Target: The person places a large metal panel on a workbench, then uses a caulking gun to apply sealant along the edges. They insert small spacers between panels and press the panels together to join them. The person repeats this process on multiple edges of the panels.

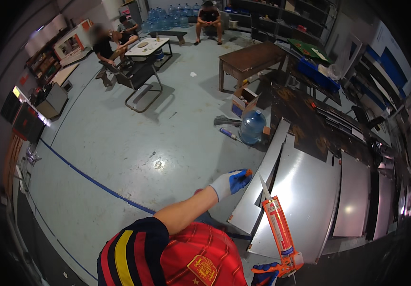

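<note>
"What is the right hand (265,275) doing?"

"It's closed round the handle end of an orange caulking gun (280,233), low in the view. The gun slants up over the wide metal sheet (305,190), and its pale nozzle (265,186) points toward the narrow metal strip (269,156) alongside."

"Is the tip touching the metal?"

"I can't tell from this angle."

"And the left grip?"

"The left hand (234,182), in a white and blue glove, is at the strip's outer edge. Something orange shows at the fingertips (glove or object, I couldn't say), so whether it's grasping anything isn't clear."

"What are the metal pieces lying on?"

"A dark worktop (291,102) shows beyond their far ends. Off to its left, a big blue water bottle (252,127) stands on the floor (120,157)."
</note>
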The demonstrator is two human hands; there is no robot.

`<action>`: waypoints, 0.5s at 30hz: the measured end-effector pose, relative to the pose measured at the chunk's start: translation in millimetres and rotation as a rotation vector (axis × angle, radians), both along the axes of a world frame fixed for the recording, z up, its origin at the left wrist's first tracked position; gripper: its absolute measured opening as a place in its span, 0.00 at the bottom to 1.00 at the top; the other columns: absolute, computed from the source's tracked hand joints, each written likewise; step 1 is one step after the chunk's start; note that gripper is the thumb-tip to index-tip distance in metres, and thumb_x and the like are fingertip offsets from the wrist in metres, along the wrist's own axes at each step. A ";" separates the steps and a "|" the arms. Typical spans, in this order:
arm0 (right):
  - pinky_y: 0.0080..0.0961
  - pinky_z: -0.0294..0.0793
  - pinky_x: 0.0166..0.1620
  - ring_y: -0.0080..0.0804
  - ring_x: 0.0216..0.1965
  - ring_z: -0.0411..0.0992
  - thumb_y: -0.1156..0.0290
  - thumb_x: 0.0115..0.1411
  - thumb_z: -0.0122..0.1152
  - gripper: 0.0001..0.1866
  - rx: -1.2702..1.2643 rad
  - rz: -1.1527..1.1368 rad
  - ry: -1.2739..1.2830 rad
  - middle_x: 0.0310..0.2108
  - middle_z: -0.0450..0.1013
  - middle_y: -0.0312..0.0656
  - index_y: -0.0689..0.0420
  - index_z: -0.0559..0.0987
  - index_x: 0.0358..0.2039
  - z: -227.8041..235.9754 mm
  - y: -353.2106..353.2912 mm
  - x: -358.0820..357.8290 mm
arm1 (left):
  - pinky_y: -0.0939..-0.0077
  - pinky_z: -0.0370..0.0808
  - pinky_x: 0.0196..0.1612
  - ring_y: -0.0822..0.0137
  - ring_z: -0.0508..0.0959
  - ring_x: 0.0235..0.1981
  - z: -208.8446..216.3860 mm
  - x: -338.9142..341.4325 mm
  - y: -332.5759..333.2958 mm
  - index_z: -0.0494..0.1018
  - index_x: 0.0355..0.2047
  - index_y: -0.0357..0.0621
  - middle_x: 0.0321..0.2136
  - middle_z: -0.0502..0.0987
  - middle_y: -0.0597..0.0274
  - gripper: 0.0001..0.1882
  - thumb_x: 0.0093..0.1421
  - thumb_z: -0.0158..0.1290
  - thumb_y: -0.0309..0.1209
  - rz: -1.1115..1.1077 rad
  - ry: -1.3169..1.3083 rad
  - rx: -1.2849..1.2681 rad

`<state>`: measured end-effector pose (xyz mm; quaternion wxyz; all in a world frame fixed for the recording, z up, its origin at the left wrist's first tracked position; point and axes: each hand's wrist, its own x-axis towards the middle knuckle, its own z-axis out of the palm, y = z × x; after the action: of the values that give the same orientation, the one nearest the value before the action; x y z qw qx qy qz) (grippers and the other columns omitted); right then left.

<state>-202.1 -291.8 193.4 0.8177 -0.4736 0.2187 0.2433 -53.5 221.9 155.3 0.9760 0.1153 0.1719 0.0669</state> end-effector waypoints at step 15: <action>0.60 0.80 0.52 0.51 0.43 0.79 0.55 0.75 0.55 0.21 0.173 0.121 -0.260 0.39 0.76 0.48 0.60 0.71 0.56 80.3 191.2 72.6 | 0.55 0.79 0.63 0.53 0.81 0.50 15.6 -14.9 152.3 0.77 0.50 0.35 0.48 0.81 0.49 0.12 0.72 0.58 0.30 0.186 0.046 -0.253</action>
<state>-129.5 -100.7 273.7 0.8606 -0.4413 0.0605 0.2469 -68.3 374.2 170.9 0.9682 -0.0236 0.2112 0.1322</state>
